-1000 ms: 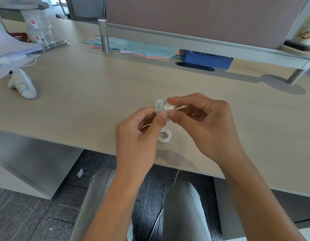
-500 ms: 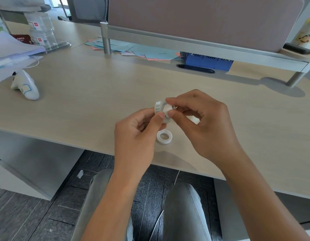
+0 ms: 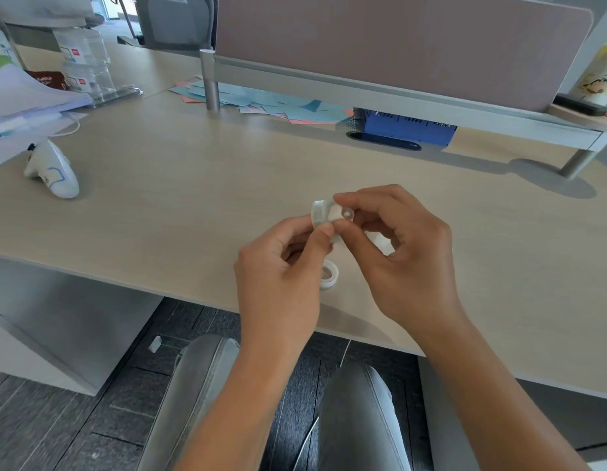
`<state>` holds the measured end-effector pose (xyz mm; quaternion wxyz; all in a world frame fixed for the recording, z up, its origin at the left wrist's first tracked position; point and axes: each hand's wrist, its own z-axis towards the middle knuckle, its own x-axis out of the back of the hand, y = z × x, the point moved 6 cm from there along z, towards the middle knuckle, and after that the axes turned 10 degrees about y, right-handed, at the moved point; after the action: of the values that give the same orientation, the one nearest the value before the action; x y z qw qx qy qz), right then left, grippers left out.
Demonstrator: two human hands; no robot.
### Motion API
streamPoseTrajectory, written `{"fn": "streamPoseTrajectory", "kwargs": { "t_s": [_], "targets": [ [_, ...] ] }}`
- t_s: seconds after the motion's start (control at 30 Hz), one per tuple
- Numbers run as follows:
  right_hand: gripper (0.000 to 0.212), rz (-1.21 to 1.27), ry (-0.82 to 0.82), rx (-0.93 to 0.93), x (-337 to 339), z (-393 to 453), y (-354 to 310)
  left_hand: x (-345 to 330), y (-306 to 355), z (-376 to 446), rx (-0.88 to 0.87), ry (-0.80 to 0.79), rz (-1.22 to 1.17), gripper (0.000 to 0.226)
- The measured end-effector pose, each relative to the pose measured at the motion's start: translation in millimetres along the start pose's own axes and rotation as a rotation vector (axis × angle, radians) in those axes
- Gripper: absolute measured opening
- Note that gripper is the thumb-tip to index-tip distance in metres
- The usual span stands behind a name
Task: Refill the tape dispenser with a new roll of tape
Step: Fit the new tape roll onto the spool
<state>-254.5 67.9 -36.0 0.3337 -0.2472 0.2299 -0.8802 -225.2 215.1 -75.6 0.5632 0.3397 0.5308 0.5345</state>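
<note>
1. Since a second ago the two hands have barely shifted over the near edge of the desk (image 3: 166,212); the small clear tape dispenser (image 3: 324,215) they hold has turned a little, its round side now facing left.
2. Nearest, grey-trousered knees show below the desk edge; just above them the left hand (image 3: 278,270) is curled, its thumb pressed against the underside of the dispenser.
3. The right hand (image 3: 402,253) pinches the dispenser from the right between thumb and forefinger; its other fingers are folded loosely, and something pale shows between them that I cannot make out.
4. A white roll of tape (image 3: 329,275) lies flat on the desk directly beneath the hands, partly hidden by the left thumb, touching neither hand.
5. Farther off, a white mouse (image 3: 52,173) sits at the left; coloured paper (image 3: 261,105) lies under the grey divider (image 3: 397,39).
</note>
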Motion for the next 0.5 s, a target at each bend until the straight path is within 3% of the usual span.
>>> {"fn": "streamPoseTrajectory", "kwargs": {
  "t_s": [0.3, 0.5],
  "targets": [
    [0.022, 0.021, -0.117, -0.048, -4.7, 0.7, 8.0, 4.1, -5.6, 8.7, -0.006, -0.036, 0.076, 0.012],
    [0.021, 0.124, -0.076, -0.169, -1.9, -2.4, 11.5, 5.6, -5.8, 6.4, -0.009, -0.027, 0.074, 0.012]
  ]
}}
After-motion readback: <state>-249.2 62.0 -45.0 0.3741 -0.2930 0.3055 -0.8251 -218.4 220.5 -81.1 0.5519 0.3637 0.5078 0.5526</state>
